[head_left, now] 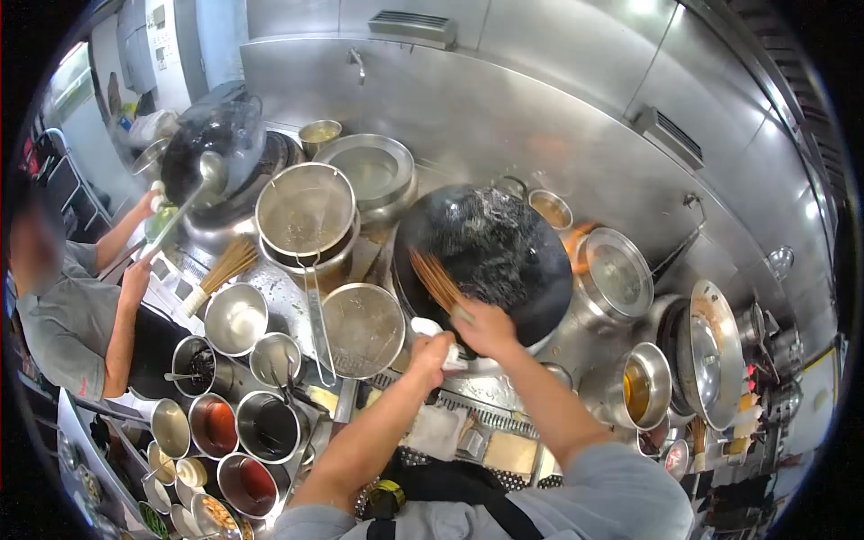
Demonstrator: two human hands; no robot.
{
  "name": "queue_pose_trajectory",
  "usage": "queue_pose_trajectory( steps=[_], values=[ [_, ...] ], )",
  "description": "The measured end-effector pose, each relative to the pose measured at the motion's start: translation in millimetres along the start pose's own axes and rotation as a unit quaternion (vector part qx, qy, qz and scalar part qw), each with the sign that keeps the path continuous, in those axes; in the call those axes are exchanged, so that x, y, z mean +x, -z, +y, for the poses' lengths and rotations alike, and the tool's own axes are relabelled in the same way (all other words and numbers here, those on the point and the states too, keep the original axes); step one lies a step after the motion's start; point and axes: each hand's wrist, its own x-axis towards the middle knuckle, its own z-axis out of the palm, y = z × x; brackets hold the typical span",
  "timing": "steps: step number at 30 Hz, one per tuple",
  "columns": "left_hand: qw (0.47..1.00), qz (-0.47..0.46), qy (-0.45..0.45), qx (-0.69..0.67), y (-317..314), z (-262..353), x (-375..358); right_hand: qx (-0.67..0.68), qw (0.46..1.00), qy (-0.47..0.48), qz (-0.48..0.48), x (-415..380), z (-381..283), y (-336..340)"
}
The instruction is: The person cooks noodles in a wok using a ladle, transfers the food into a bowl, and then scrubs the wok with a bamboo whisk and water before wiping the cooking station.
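Note:
My right hand [488, 331] is closed around the handle of a bamboo wok brush [436, 281]. The brush's splayed bristles reach into a large black wok [544, 270], where water looks rippled and shiny. At the wok's near edge, my left hand [432, 356] grips a folded white cloth [427, 327]; the wok handle beneath it is hidden. Left of the wok lies a round mesh strainer [364, 331].
A co-worker [72, 315] at the left holds a ladle [212, 169] over another wok [184, 148]. Another strainer [306, 209] rests on a pot. Sauce pots [267, 427] crowd the lower left. A steel pot with amber liquid [650, 387] and stacked pans [715, 355] stand right.

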Motion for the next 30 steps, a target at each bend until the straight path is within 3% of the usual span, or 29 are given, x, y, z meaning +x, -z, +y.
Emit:
queue_pose_trajectory(
  steps=[3,5,6,7,9,10,12,13,14,15,17,19,21,23,24,26,28,29,30],
  values=[
    [0.999,0.033,-0.003,0.022,4,-16,22,-0.16,0.973,-0.135,-0.098,30,54,49],
    [0.997,0.066,-0.037,0.015,0,-13,19,-0.142,0.964,-0.222,0.028,65,74,33],
    [0.994,0.078,-0.068,0.041,6,-10,24,-0.142,0.971,-0.183,0.048,42,28,34],
    [0.989,0.09,-0.093,0.066,12,-7,29,-0.144,0.981,-0.129,-0.001,29,39,5],
    [0.979,0.09,-0.159,0.091,14,17,15,-0.058,0.997,-0.012,-0.044,-38,-4,16],
    [0.984,0.062,-0.139,0.094,12,33,0,-0.076,0.989,0.015,-0.126,-64,-4,29],
    [0.984,0.067,-0.131,0.096,13,37,1,-0.227,0.943,0.09,-0.225,-78,41,70],
    [0.985,0.074,-0.127,0.094,11,35,1,-0.323,0.884,0.031,-0.336,-51,51,99],
    [0.99,0.057,-0.102,0.083,10,39,-2,-0.359,0.875,-0.106,-0.307,-28,22,129],
    [0.99,0.054,-0.098,0.084,12,39,-1,-0.375,0.897,-0.117,-0.203,0,83,122],
    [0.995,0.03,-0.069,0.058,14,35,0,-0.36,0.927,-0.071,-0.076,32,105,98],
    [0.995,0.011,-0.06,0.074,11,39,-2,-0.314,0.942,-0.096,-0.076,0,64,64],
    [0.995,0.03,-0.054,0.077,15,36,3,-0.285,0.953,-0.013,-0.102,-46,34,64],
    [0.994,0.018,-0.057,0.096,15,36,1,-0.326,0.919,-0.012,-0.221,-38,96,86],
    [0.996,0.016,-0.042,0.082,14,38,2,-0.34,0.895,-0.108,-0.267,-7,94,113],
    [0.995,0.011,-0.013,0.097,15,41,10,-0.256,0.933,-0.215,-0.133,41,53,129],
    [0.995,0.023,-0.012,0.1,9,40,6,-0.213,0.966,-0.136,-0.063,91,89,69],
    [0.996,0.041,-0.018,0.076,7,42,3,-0.139,0.968,-0.206,-0.047,77,47,67],
    [0.996,0.021,-0.018,0.09,11,42,8,-0.116,0.973,-0.191,-0.065,69,32,49]
  ],
)
